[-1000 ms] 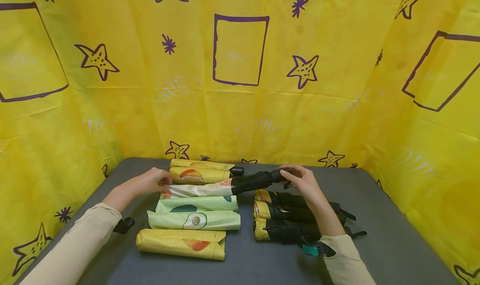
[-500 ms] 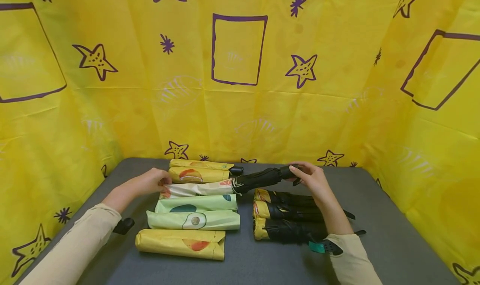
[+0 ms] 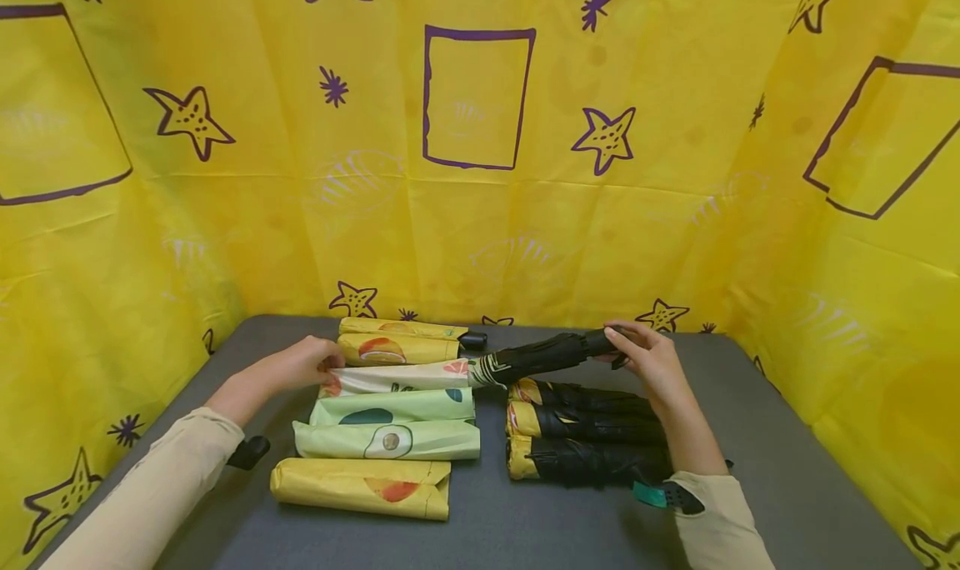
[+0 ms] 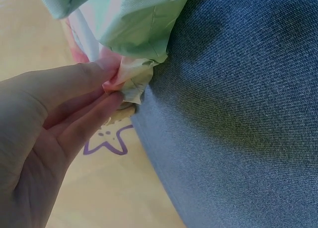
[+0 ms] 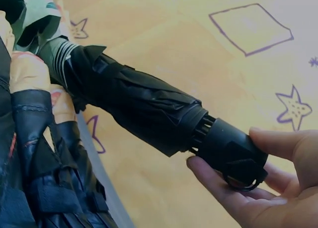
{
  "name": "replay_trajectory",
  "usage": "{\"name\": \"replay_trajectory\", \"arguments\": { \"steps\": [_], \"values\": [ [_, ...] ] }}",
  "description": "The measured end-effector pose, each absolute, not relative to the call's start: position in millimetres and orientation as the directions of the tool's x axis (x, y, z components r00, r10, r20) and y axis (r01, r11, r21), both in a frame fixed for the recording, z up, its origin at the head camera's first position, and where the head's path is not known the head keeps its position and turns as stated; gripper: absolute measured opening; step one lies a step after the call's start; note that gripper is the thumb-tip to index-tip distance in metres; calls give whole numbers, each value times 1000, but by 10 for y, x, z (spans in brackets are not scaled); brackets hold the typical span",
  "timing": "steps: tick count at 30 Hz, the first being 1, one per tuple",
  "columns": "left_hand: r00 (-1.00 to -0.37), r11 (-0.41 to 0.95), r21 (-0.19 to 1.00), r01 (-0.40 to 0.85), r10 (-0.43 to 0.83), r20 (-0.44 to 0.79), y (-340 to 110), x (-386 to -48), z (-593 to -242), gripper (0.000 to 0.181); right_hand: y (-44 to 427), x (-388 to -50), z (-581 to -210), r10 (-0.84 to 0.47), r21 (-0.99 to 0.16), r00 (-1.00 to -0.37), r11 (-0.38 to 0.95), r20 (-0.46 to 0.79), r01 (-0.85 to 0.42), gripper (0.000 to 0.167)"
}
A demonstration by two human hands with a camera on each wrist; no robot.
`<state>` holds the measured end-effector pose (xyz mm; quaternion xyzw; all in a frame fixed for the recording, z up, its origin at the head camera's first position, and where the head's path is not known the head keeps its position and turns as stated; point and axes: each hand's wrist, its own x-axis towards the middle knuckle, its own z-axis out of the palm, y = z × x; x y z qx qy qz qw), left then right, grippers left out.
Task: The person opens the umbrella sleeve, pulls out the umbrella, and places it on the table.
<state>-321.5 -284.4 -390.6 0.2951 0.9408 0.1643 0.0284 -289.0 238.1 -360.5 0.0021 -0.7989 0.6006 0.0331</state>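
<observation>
At the left, one end of a white sleeve (image 3: 405, 377) with pink fruit prints is pinched by the left hand (image 3: 296, 364), between thumb and fingertips. To its right, a folded black umbrella (image 3: 534, 360) is held slanting upward, its pale-striped end set at the sleeve's mouth; how far in it reaches cannot be told. Its handle (image 3: 599, 342) is gripped by the right hand (image 3: 657, 366), so sleeve and umbrella are held nearly in line between the hands.

On a dark grey table (image 3: 517, 520), two yellow sleeves (image 3: 420, 350) are laid behind, a black knob (image 3: 473, 342) showing from one; two green sleeves (image 3: 442, 442) and another yellow sleeve (image 3: 341, 483) are laid in front. Three black-and-yellow umbrellas (image 3: 585, 460) are lined up at the right. The table is surrounded by yellow cloth (image 3: 285, 245) printed with purple starfish and frames.

In the left wrist view, the pinched end is seen to be crumpled. In the right wrist view, rib ends (image 5: 203, 126) are revealed beside the handle, and a loop (image 5: 248, 184) is shown more clearly than from the head
</observation>
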Motion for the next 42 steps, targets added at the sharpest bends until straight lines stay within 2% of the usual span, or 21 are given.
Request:
{"name": "replay_trajectory", "arguments": {
  "steps": [9,15,22,28,36,42],
  "values": [
    [-827,774,328,541,560,43,-2847,-3195,-3904,9,2529,-2862,-3592,78,-984,-994,168,81,-67,38],
    [-831,782,315,538,554,46,-2850,-3182,-3903,8,2625,-2843,-3576,100,-993,-993,103,65,-55,43],
    [-832,782,319,535,553,40,-2850,-3197,-3920,8,2710,-2839,-3596,141,-993,-988,111,57,-41,52],
    [-836,787,315,530,548,37,-2857,-3199,-3937,8,2774,-2838,-3607,171,-996,-984,89,47,-32,49],
    [-836,787,317,529,547,37,-2848,-3189,-3928,9,2859,-2853,-3649,195,-995,-980,102,33,-13,62],
    [-830,780,320,537,556,38,-2841,-3174,-3917,8,2910,-2867,-3667,210,-996,-978,93,3,17,52]
  ]
}}
